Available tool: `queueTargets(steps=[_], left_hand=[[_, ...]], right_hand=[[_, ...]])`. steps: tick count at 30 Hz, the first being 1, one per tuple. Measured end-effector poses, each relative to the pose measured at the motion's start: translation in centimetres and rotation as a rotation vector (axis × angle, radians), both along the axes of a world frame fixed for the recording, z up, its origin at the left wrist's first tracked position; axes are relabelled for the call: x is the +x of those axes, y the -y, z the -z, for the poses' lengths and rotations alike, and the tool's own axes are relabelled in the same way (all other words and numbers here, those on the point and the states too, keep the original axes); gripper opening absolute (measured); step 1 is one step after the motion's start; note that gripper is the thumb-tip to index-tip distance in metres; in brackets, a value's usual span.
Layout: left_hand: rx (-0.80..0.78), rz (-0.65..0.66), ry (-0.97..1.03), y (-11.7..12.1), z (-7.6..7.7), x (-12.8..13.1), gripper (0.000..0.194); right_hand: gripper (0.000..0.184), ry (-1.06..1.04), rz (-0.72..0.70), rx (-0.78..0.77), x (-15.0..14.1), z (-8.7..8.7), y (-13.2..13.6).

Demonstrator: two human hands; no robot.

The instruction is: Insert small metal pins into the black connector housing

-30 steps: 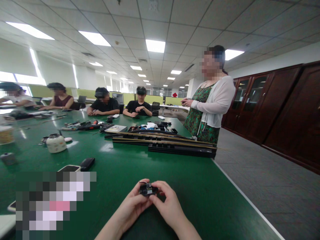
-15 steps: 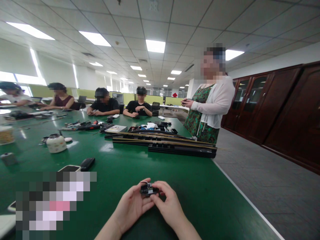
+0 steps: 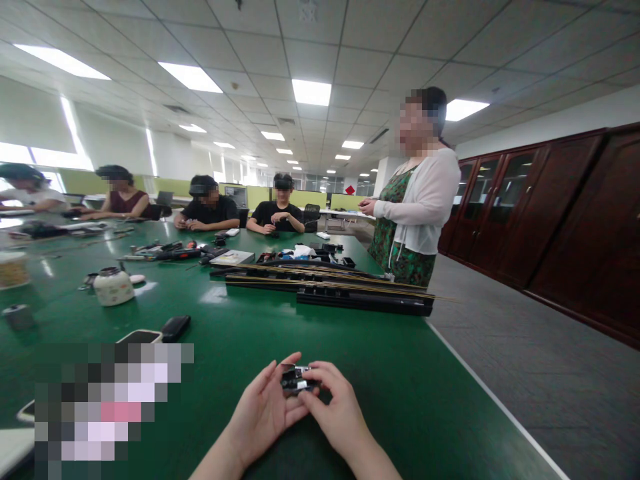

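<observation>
Low in the middle of the head view, both my hands meet around a small black-and-silver device (image 3: 295,381) whose exact kind I cannot make out. My left hand (image 3: 263,407) is palm up, its fingers curving round the device's left side and supporting it from below. From the right, my right hand (image 3: 337,403) grips the device between thumb and fingers, covering its right end. The green tabletop (image 3: 240,353) lies beneath both hands.
Long black rails with thin brass-coloured rods (image 3: 340,287) lie ahead. To the left are a white jar (image 3: 114,288), a phone (image 3: 140,337) and a grey metal cylinder (image 3: 19,316). Several people sit along the far side; another person (image 3: 425,193) stands at the right.
My right fingers have shifted slightly over the device, and the device has tilted a little. My left fingers have straightened somewhat. The standing person has leaned slightly left.
</observation>
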State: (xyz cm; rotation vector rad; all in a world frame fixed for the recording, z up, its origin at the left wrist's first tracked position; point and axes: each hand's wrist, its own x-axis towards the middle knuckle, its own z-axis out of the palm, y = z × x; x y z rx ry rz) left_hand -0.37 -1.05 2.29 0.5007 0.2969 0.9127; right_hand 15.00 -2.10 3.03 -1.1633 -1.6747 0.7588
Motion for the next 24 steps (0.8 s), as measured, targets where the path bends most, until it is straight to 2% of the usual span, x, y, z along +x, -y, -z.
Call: queueTargets(steps=[7, 12, 17, 24], left_hand=[[-0.004, -0.023, -0.016, -0.36, 0.51, -0.02, 0.037], [-0.033, -0.054, -0.046, -0.41, 0.46, -0.11, 0.043], [-0.042, -0.077, -0.050, -0.40, 0.38, -0.35, 0.041], [-0.031, -0.088, -0.069, -0.67, 0.68, -0.60, 0.040]], right_hand=[[0.022, 0.002, -0.004, 0.018, 0.04, 0.08, 0.02], [0.023, 0.026, 0.031, 0.041, 0.17, -0.19, -0.03], [0.020, 0.005, 0.059, 0.079, 0.21, -0.40, -0.20], [0.022, 0.014, 0.141, 0.057, 0.37, 0.17, -0.61]])
